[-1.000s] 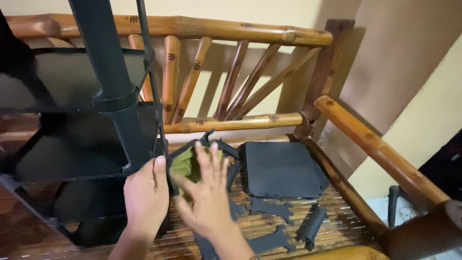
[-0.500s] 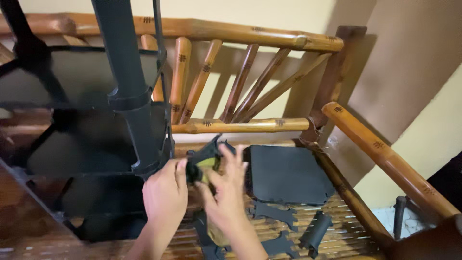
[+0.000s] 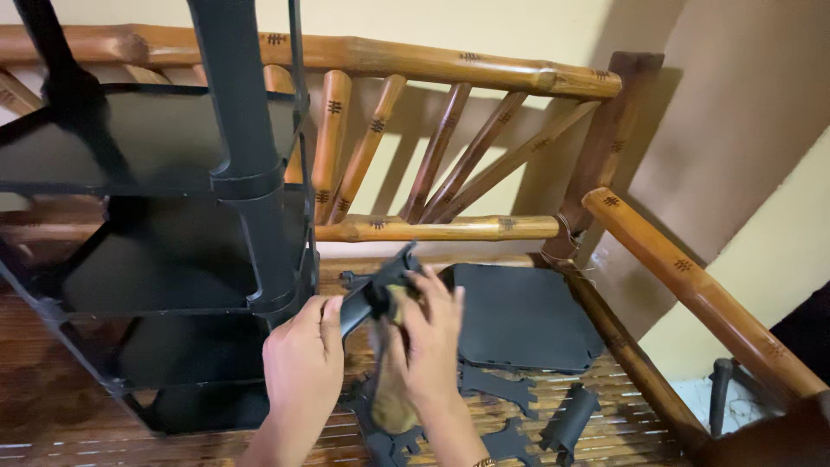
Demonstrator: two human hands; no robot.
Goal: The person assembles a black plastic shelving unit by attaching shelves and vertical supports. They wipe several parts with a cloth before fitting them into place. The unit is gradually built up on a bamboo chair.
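Between the two hands, just above the bamboo seat, a black bracket piece (image 3: 378,290) is held up beside the lower end of the black shelf post (image 3: 259,216). The left hand (image 3: 303,367) is clenched on the piece's lower end, thumb and fingers wrapped round it. The right hand (image 3: 430,342) presses its upper part with spread fingers, and seems to pinch a yellowish cloth (image 3: 391,380) that hangs down below. Holding the piece well probably calls for a firm left grip while the right hand steadies it against the post, so it does not twist or slip. Around them, a flat dark panel (image 3: 523,316) lies on the slatted seat (image 3: 216,441), with smaller black cut-out parts (image 3: 497,389) and a short black tube (image 3: 568,419) near it. Behind stand the black shelves (image 3: 130,143) and the bamboo backrest (image 3: 450,65).
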